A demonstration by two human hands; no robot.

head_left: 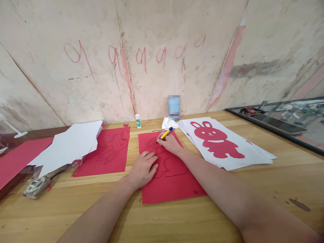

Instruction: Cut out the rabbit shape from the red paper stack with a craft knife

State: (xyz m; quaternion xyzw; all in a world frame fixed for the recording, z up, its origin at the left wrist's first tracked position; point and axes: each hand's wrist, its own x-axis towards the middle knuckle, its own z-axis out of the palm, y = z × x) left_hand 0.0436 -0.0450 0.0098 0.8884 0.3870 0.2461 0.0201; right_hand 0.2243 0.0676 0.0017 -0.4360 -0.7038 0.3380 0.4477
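Note:
A red sheet (154, 192) with a rabbit outlined in dark lines lies in front of me. My left hand (144, 168) rests on its left side, fingers spread and pressing the paper, holding nothing. In my right hand (170, 143) is a yellow-and-blue pen-shaped tool (166, 133), pinched near the rabbit's ears; its tip is too small to make out. To the left lies another red sheet (115, 165) with a rabbit outline and an uneven top edge. A red rabbit cutout (219, 140) sits on white sheets (253, 158) to the right.
Behind the work stand a glue stick (138, 121) and a blurred blue box (174, 107), with a crumpled white tissue (169, 123) beside it. At left are white papers (68, 141) and a tape measure (36, 186). A black-framed glass panel (278, 125) lies at right.

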